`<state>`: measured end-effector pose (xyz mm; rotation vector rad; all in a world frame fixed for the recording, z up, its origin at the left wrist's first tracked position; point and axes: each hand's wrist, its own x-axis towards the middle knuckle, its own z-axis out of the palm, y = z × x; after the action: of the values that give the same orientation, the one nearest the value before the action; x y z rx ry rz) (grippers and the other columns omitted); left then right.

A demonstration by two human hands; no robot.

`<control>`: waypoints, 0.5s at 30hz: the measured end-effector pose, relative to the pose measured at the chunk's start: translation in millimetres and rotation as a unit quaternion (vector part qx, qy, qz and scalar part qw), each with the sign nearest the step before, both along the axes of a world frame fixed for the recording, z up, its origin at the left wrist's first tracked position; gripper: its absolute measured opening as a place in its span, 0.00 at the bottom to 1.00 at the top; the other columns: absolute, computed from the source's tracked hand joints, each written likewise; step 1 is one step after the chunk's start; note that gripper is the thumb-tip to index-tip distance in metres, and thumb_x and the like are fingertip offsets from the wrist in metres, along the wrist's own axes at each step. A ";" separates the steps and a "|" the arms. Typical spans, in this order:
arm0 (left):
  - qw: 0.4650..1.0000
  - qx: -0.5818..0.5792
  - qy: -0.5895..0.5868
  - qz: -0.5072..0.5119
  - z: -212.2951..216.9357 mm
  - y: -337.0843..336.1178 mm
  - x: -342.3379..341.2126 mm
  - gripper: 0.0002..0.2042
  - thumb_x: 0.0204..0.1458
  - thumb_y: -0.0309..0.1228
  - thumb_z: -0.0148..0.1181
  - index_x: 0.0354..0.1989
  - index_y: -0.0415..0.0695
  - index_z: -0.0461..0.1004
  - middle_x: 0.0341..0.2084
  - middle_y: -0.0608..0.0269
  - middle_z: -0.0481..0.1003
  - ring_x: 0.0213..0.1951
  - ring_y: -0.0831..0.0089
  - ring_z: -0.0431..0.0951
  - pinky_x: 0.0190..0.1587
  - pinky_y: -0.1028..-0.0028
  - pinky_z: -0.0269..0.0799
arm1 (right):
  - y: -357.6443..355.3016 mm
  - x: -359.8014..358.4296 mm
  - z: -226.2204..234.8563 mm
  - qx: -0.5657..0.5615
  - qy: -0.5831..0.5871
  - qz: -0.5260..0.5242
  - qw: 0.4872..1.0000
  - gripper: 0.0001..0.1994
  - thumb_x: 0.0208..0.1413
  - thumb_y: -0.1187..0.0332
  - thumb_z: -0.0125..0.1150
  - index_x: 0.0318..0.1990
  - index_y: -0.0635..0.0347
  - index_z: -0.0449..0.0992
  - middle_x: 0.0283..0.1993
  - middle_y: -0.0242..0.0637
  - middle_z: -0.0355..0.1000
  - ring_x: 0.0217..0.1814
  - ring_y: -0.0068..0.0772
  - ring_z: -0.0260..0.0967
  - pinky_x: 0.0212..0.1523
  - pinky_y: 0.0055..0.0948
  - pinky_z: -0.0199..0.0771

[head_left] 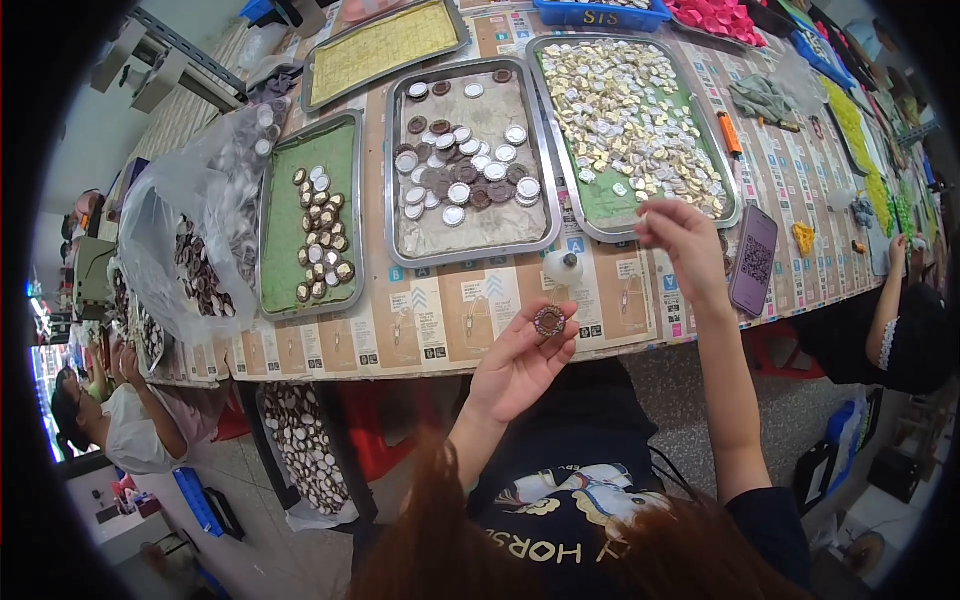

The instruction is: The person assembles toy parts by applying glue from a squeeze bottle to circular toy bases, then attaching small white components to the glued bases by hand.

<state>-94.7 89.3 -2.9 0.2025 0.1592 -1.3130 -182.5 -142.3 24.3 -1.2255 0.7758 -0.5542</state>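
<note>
One round brown piece (549, 320) with a beaded-looking rim sits in front of the middle tray (400, 253), near its right-hand front corner, at the fingertips of the person's left hand (519, 365). That hand is turned palm up, its grip narrow: the thumb lies along one side of the piece, the fingers curl up behind and beside it. The left forearm (474, 440) rises from below, leaning right toward the same corner of the middle tray.

The right hand (684, 243) is raised to the right of the middle tray, by the front edge of a green-lined tray (597, 207). Its wrist bends leftward, with thumb and fingertips drawn close together; whether anything is pinched there cannot be told. The right forearm (735, 400) stands almost upright below it, well apart from the left.

A white bottle (560, 268) with a dark cap stands just in front of the middle tray, beyond the left hand. Inside the middle tray lie loose brown and white discs (458, 193); the tray to its right bears many gold and white pieces (640, 110). Farther right of the middle tray lies a phone (754, 262).
</note>
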 end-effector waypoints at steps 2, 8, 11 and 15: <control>1.000 -0.026 0.013 -0.009 1.5 -5.3 -1.6 0.15 0.52 0.24 0.42 0.49 0.43 0.60 0.51 0.48 0.60 0.49 0.64 0.66 0.52 0.68 0.61 | 23.2 -8.4 11.8 -0.003 0.033 0.098 0.995 0.09 0.48 0.77 0.51 0.38 0.69 0.70 0.31 0.34 0.69 0.32 0.20 0.66 0.33 0.18 0.67; 0.999 -0.020 -0.005 -0.044 1.2 -9.4 -4.6 0.14 0.54 0.26 0.42 0.49 0.42 0.60 0.50 0.51 0.61 0.49 0.64 0.66 0.51 0.70 0.62 | 71.2 -15.3 15.6 -0.102 0.028 0.191 0.976 0.06 0.46 0.80 0.52 0.34 0.68 0.71 0.31 0.33 0.64 0.30 0.19 0.64 0.32 0.18 0.66; 0.999 -0.006 -0.021 -0.044 -1.6 -7.6 -6.2 0.14 0.54 0.26 0.42 0.49 0.42 0.60 0.48 0.53 0.64 0.49 0.64 0.66 0.51 0.70 0.62 | 84.0 -15.7 12.6 -0.238 0.066 0.166 0.955 0.06 0.45 0.80 0.53 0.32 0.68 0.72 0.33 0.36 0.65 0.32 0.21 0.65 0.32 0.18 0.67; 0.999 -0.010 -0.016 -0.040 -3.8 -4.7 -7.4 0.14 0.54 0.26 0.42 0.49 0.42 0.60 0.46 0.55 0.65 0.49 0.65 0.66 0.51 0.70 0.62 | 93.9 -16.6 14.7 -0.323 0.097 0.135 0.932 0.06 0.42 0.81 0.56 0.31 0.67 0.72 0.32 0.38 0.68 0.32 0.26 0.67 0.33 0.19 0.67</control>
<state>-102.2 84.6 -6.7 0.2152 0.1118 -1.3898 -199.1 -48.4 39.0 -1.9884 0.5836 -0.4782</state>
